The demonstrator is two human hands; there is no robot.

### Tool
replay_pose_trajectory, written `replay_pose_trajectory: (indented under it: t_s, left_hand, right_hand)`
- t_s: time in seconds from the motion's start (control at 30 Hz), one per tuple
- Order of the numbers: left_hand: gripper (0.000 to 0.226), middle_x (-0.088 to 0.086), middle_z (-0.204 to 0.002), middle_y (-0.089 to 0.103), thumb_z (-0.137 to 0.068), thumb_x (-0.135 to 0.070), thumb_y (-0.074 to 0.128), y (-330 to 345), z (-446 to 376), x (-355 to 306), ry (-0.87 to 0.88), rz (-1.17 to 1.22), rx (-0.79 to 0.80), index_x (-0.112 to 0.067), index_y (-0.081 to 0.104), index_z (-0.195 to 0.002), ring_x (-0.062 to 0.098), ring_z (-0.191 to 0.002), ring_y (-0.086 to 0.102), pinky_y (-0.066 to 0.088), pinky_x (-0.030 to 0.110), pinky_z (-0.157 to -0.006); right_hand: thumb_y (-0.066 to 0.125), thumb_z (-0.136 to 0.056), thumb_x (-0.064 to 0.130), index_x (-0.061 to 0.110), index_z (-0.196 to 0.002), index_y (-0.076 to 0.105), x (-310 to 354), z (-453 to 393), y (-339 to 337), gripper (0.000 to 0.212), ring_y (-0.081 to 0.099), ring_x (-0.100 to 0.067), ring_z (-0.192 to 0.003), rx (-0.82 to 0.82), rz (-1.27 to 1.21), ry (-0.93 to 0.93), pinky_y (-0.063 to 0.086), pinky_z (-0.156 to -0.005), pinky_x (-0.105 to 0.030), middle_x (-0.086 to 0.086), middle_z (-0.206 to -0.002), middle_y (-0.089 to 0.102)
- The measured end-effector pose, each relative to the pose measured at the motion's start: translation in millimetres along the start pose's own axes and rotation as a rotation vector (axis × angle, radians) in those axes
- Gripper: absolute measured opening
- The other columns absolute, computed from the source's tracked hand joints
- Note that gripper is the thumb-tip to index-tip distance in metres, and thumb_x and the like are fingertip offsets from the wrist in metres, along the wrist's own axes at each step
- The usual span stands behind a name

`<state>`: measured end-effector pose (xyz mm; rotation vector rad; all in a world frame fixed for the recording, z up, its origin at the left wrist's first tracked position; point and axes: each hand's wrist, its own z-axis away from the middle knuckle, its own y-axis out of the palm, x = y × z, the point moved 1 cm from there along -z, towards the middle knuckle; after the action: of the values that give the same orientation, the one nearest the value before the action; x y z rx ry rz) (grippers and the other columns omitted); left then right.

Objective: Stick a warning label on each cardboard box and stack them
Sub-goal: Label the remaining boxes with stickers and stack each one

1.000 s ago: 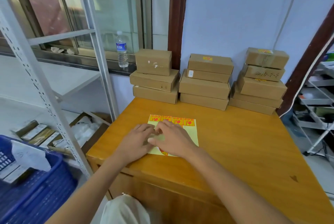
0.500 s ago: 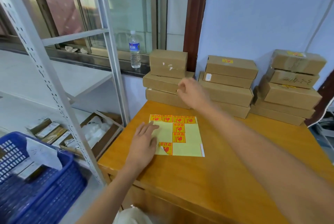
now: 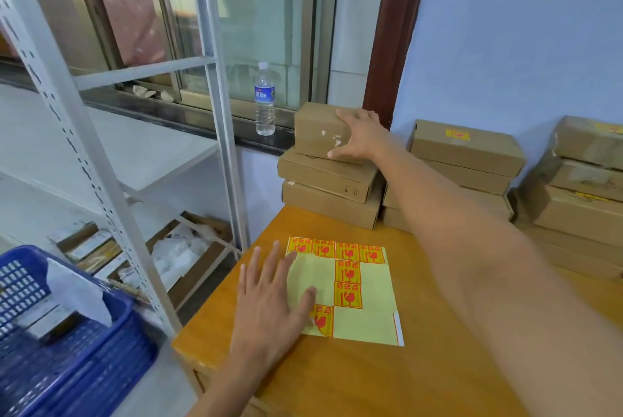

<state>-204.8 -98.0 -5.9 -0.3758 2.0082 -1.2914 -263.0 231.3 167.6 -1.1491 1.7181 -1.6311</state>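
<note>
A right hand [image 3: 359,138] reaches to the top box [image 3: 318,130] of the left stack at the table's [image 3: 438,366] far edge, fingers over its top, thumb at its front, starting to grip it. The left hand [image 3: 271,298] lies flat, fingers spread, pressing the label sheet [image 3: 364,319] down. The step looks like fetching an unlabelled box; next it likely needs lifting clear and setting near the sheet.

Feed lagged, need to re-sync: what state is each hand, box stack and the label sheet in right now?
Left hand: flat, pressing the label sheet.
Right hand: gripping the top box.
Top box: unlabelled, on the left stack.
Label sheet: flat on table, partly used.
Middle stack: top box labelled.
Water bottle: upright, capped.
</note>
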Motion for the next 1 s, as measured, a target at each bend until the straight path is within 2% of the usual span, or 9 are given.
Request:
replay_pose_trajectory:
  t_s: [0.07,0.13,0.3,0.47,0.57,0.67,0.8,0.9,1.0]
  left_hand:
    - [0.084,-0.015,-0.168,-0.005,-0.085,-0.086,0.008,1.9,-1.8,2.6,-0.004,0.016,0.012,-0.043,0.017,-0.157,0.013,-0.154,-0.020,-0.004,0.049,-0.127]
    - [0.083,-0.014,-0.168,-0.005,-0.086,-0.086,0.011,4.3,-2.5,4.7,-0.006,0.027,0.017,-0.042,0.017,-0.157,0.013,-0.154,-0.019,-0.005,0.047,-0.127]
    - [0.085,-0.008,-0.170,-0.003,-0.087,-0.082,0.011,3.1,-2.8,0.8,0.020,-0.008,-0.005,-0.036,0.016,-0.159,0.015,-0.155,-0.016,0.000,0.048,-0.128]
    - [0.083,-0.003,-0.170,0.010,-0.089,-0.077,0.018,-2.4,-1.5,-1.7,0.037,-0.020,-0.032,-0.030,0.024,-0.157,0.019,-0.157,-0.004,0.004,0.048,-0.128]
    - [0.078,0.000,-0.164,0.030,-0.091,-0.073,0.023,-1.6,1.2,-2.6,0.066,-0.075,-0.044,-0.029,0.035,-0.154,0.024,-0.155,0.015,0.005,0.048,-0.127]
    - [0.063,0.000,-0.153,0.048,-0.095,-0.064,0.032,3.8,-2.2,1.5,0.086,-0.007,0.036,-0.029,0.048,-0.144,0.025,-0.147,0.032,0.022,0.050,-0.124]
    - [0.046,-0.002,-0.151,0.048,-0.095,-0.053,0.055,12.0,-2.0,3.9,0.156,0.014,0.123,-0.032,0.057,-0.136,0.024,-0.146,0.030,0.032,0.048,-0.120]
    - [0.042,-0.004,-0.148,0.052,-0.091,-0.049,0.065,9.9,-0.6,0.6,0.166,0.095,0.127,-0.033,0.063,-0.131,0.022,-0.142,0.034,0.034,0.045,-0.116]
    - [0.042,-0.006,-0.144,0.054,-0.088,-0.052,0.069,8.6,1.5,-0.3,0.214,0.077,0.138,-0.037,0.065,-0.128,0.023,-0.138,0.036,0.035,0.045,-0.113]
  right_hand:
    - [0.082,-0.083,0.046,0.040,-0.162,0.023,-4.3,0.7,8.2,0.099,0.016,-0.032,-0.156,-0.131,0.028,-0.015,0.040,-0.114,-0.055,-0.011,-0.167,0.027]
    - [0.080,-0.087,0.042,0.040,-0.161,0.026,-5.6,3.5,11.7,0.092,0.020,-0.030,-0.155,-0.197,0.038,-0.018,0.043,-0.114,-0.052,-0.010,-0.166,0.032]
    - [0.077,-0.090,0.038,0.038,-0.161,0.029,-1.3,26.9,1.7,0.086,0.025,-0.027,-0.154,-0.276,-0.001,-0.039,0.043,-0.115,-0.051,-0.008,-0.164,0.035]
    - [0.073,-0.093,0.043,0.043,-0.162,0.022,-1.9,117.2,-23.2,0.086,0.015,-0.024,-0.159,-0.375,0.002,-0.059,0.043,-0.115,-0.052,-0.001,-0.171,0.024]
    - [0.068,-0.095,0.047,0.046,-0.162,0.017,-18.3,202.9,-35.2,0.085,0.009,-0.023,-0.160,-0.340,0.055,-0.028,0.041,-0.115,-0.052,0.003,-0.173,0.016]
    - [0.067,-0.095,0.048,0.046,-0.162,0.018,-46.3,293.0,-30.4,0.084,0.008,-0.022,-0.160,-0.288,0.091,0.014,0.041,-0.115,-0.054,0.003,-0.173,0.015]
    - [0.065,-0.094,0.052,0.053,-0.160,0.010,-82.4,391.6,-8.9,0.085,0.003,-0.017,-0.160,-0.137,0.181,0.151,0.052,-0.106,-0.047,0.010,-0.173,0.008]
    - [0.064,-0.095,0.053,0.058,-0.156,0.000,-96.8,438.1,-2.0,0.089,-0.002,-0.014,-0.160,0.025,0.192,0.194,0.044,-0.116,-0.048,0.014,-0.173,0.001]
    - [0.065,-0.092,0.056,0.058,-0.156,-0.008,-98.6,460.7,-2.1,0.098,-0.008,-0.016,-0.160,0.154,0.204,0.238,0.034,-0.122,-0.053,0.013,-0.172,-0.010]
